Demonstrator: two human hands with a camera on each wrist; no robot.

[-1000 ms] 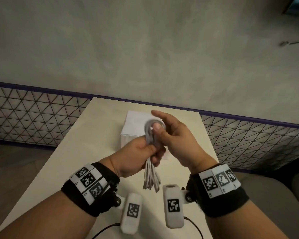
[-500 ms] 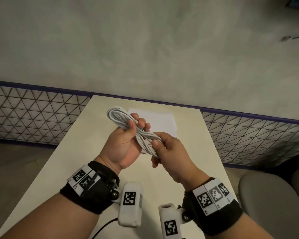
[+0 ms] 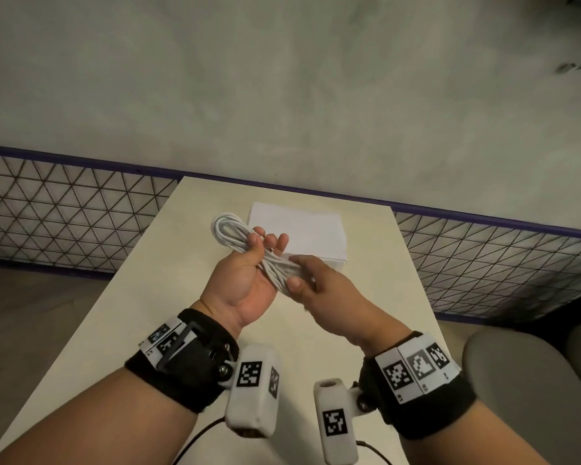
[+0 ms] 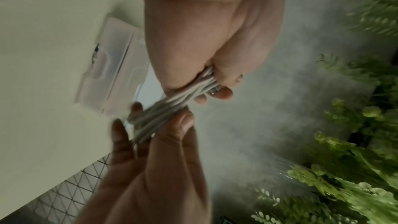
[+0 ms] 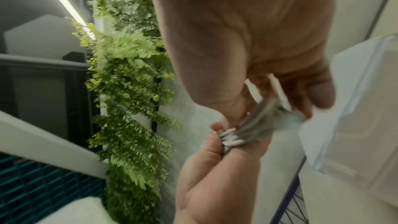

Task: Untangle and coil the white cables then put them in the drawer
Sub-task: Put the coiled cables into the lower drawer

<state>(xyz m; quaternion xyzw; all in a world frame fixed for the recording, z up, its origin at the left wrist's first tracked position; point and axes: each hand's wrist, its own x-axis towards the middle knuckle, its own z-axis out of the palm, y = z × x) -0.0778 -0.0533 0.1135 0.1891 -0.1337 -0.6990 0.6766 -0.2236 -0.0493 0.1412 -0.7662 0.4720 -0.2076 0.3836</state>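
Above the table (image 3: 141,297), the left hand (image 3: 245,280) grips the coil (image 3: 235,234); the right hand (image 3: 329,290) pinches its other end by the box (image 3: 302,229).

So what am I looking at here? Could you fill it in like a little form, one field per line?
Held item: coiled white cable bundle
Left hand: grips the bundle's middle, palm up
Right hand: pinches the bundle's near end
Loop end: sticks out past the left hand, away from the person
Surface: pale table
Container: translucent drawer box behind the hands, on the table
Cable in drawer: not yet
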